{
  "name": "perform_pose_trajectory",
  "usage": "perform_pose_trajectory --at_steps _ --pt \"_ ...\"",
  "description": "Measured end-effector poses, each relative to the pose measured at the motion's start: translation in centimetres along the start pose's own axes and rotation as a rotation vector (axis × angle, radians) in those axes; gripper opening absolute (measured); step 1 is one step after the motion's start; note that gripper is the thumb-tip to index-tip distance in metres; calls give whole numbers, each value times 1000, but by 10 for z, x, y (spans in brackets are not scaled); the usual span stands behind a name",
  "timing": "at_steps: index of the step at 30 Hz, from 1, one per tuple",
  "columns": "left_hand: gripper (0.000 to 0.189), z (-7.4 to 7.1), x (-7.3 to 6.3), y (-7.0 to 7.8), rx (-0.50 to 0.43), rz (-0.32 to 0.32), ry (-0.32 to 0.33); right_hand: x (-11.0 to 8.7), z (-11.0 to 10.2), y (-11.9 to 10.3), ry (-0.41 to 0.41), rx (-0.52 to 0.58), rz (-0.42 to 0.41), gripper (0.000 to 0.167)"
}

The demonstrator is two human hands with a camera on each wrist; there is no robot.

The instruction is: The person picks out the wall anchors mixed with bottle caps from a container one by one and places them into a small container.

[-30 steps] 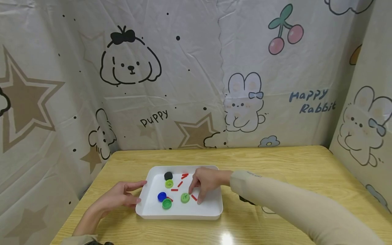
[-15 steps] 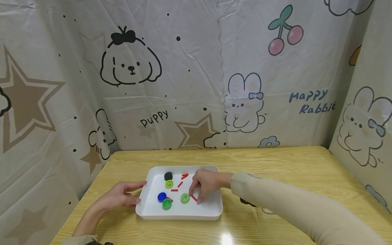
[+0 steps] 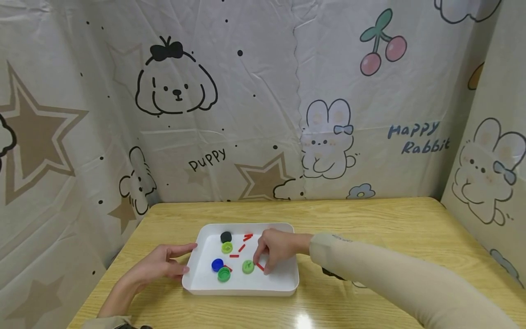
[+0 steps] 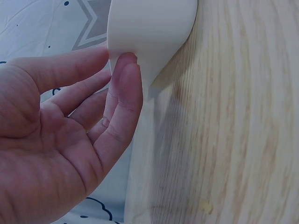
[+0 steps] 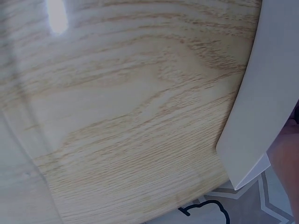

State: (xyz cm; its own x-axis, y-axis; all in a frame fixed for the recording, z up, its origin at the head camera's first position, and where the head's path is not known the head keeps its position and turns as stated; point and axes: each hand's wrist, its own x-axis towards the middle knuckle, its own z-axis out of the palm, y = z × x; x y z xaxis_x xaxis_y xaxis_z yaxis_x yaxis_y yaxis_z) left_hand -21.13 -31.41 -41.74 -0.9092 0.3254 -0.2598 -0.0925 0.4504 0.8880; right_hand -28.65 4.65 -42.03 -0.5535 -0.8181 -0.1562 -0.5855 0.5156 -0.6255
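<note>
In a white tray (image 3: 269, 282) lie several round caps and short red sticks. My right hand (image 3: 277, 244) reaches over the tray's right wall, with a thumb and finger at the two ends of one red stick (image 3: 260, 266). Just left of it sits a light green cap (image 3: 248, 267). My left hand (image 3: 154, 265) touches the tray's left wall with its fingertips; the left wrist view shows those fingers (image 4: 128, 88) bent loosely against the outside. In the right wrist view, the tray wall (image 5: 266, 88) hides nearly all of the right hand.
A blue cap (image 3: 217, 265) and a green cap (image 3: 223, 274) lie front left in the tray, a black cap (image 3: 226, 236) and a yellow-green cap (image 3: 227, 247) behind them. More red sticks (image 3: 234, 256) lie between. The wooden table (image 3: 370, 219) meets a printed curtain (image 3: 263, 100).
The right thumb and finger have drawn slightly closer together around the red stick. The left hand and the tray stay where they were.
</note>
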Motion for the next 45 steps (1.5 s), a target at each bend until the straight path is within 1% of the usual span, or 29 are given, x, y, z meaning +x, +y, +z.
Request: perform_pose_trajectory --at_steps 6,12,17,21,26,29,35,41,45 --pt "72 0 0 -1 -3 -3 3 -1 -1 0 -6 17 -15 20" --pt "73 0 1 -3 -13 3 -4 -5 -11 3 -21 94 -38 18" --pt "73 0 1 -3 -18 6 -4 -9 -23 5 -43 196 -24 22" --pt "72 -1 0 -3 -17 8 -3 -13 -34 5 -55 255 -2 26" --pt "72 0 0 -2 -21 9 -3 -20 -47 2 -60 290 -7 29" --pt "72 0 0 -2 -24 11 -5 -25 -54 0 -59 316 -11 27" --pt "72 -1 2 -3 -3 -2 9 -39 -66 -3 -58 376 30 24" --pt "72 -1 2 -4 8 -5 11 -55 -73 1 -59 360 45 23" --pt "72 0 2 -4 -8 -5 7 -68 -79 4 -36 346 67 22"
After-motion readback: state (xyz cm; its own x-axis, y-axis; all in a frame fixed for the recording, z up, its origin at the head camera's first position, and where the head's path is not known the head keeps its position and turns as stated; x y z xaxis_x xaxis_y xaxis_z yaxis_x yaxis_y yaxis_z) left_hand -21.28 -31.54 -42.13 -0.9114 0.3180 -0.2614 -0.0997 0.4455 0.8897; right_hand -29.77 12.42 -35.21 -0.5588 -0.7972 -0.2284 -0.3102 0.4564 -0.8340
